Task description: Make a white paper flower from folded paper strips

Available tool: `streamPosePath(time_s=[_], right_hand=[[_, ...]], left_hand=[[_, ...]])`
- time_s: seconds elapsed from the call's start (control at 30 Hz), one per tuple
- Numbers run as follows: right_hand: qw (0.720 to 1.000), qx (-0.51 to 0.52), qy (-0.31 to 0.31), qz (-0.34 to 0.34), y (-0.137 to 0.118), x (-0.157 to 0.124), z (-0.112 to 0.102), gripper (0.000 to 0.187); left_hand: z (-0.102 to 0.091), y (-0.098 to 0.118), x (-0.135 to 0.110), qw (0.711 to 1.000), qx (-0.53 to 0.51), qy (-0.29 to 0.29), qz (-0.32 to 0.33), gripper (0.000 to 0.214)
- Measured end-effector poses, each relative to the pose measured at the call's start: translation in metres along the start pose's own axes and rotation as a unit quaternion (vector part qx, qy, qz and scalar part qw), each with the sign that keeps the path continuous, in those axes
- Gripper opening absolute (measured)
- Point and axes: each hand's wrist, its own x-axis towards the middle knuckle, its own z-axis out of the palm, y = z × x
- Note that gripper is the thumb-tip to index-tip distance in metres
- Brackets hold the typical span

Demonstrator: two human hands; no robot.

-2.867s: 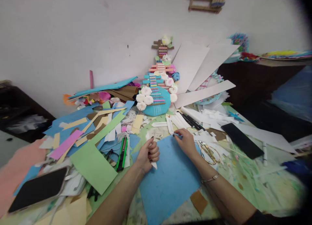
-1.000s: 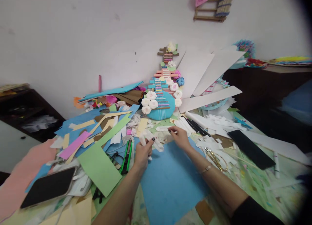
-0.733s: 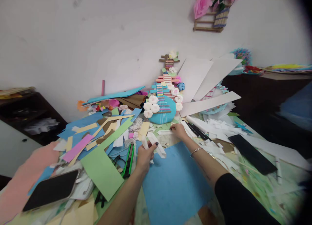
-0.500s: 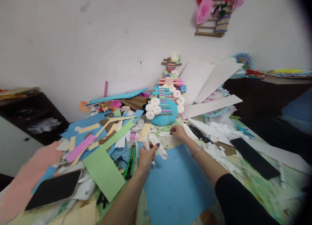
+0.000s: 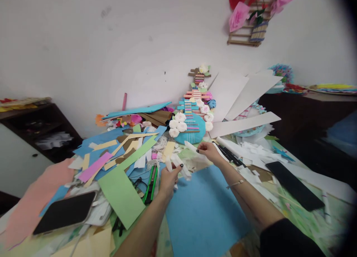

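My left hand (image 5: 169,181) is closed around several folded white paper strips (image 5: 182,168), which stick out past the thumb. My right hand (image 5: 209,152) pinches one end of another white paper strip (image 5: 192,147), tilted up above the table. Below both hands lies a blue paper sheet (image 5: 203,212). Just behind them a turquoise paper lute (image 5: 195,129), with white paper flowers (image 5: 178,124) and string-like lines, leans among similar decorated pieces. Close to my left forearm is a green utility knife (image 5: 151,184).
Green card (image 5: 122,197), coloured paper strips and a phone (image 5: 65,212) crowd the left. Black pens (image 5: 228,155), white paper scraps (image 5: 253,149) and a black flat object (image 5: 294,184) lie on the right. White boards (image 5: 245,125) lean against the wall.
My right hand has raised the white paper strip from near the tabletop, so it now slants upward. My left hand keeps its strips nearly in place. The view has shifted slightly.
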Motion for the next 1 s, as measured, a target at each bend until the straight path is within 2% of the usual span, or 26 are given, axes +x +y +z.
streamPosePath(time_s=[0.03, 0.1, 0.13, 0.2, 0.3, 0.43, 0.5, 0.63, 0.73, 0.87, 1.0], right_hand=[[0.991, 0.131, -0.006, -0.007, -0.006, -0.012, -0.001, 0.012], [0.940, 0.339, -0.029, -0.002, -0.019, -0.038, 0.002, 0.022], [0.916, 0.399, -0.038, 0.017, -0.024, -0.051, 0.005, 0.024], [0.888, 0.451, -0.064, 0.065, -0.032, -0.074, 0.016, 0.026], [0.881, 0.458, -0.054, 0.107, -0.034, -0.094, 0.034, 0.023], [0.895, 0.434, -0.004, 0.107, -0.029, -0.099, 0.049, 0.020], [0.886, 0.450, 0.011, 0.111, -0.027, -0.100, 0.053, 0.020], [0.851, 0.502, 0.032, 0.152, -0.026, -0.105, 0.058, 0.022], [0.836, 0.520, 0.030, 0.174, -0.028, -0.109, 0.058, 0.023], [0.833, 0.529, 0.029, 0.157, -0.029, -0.110, 0.056, 0.025], [0.836, 0.525, 0.051, 0.153, -0.028, -0.110, 0.057, 0.027]], left_hand=[[0.000, -0.001, 0.000, 1.000, 0.008, -0.002, 0.012, 0.038], [0.000, -0.002, 0.000, 0.999, 0.029, -0.010, 0.034, 0.036], [0.001, -0.003, -0.001, 0.999, 0.038, -0.014, 0.037, 0.035], [0.003, -0.004, -0.003, 0.997, 0.059, -0.017, 0.042, 0.033], [0.005, -0.006, -0.006, 0.995, 0.084, -0.026, 0.048, 0.031], [0.005, -0.014, -0.006, 0.992, 0.112, -0.041, 0.048, 0.030], [0.005, -0.017, -0.005, 0.990, 0.125, -0.050, 0.047, 0.029], [0.007, -0.018, -0.008, 0.987, 0.146, -0.049, 0.043, 0.025], [0.010, -0.015, -0.012, 0.984, 0.167, -0.034, 0.056, 0.024], [0.011, -0.014, -0.014, 0.982, 0.175, -0.039, 0.060, 0.028], [0.010, -0.019, -0.013, 0.991, 0.113, -0.058, 0.045, 0.034]])
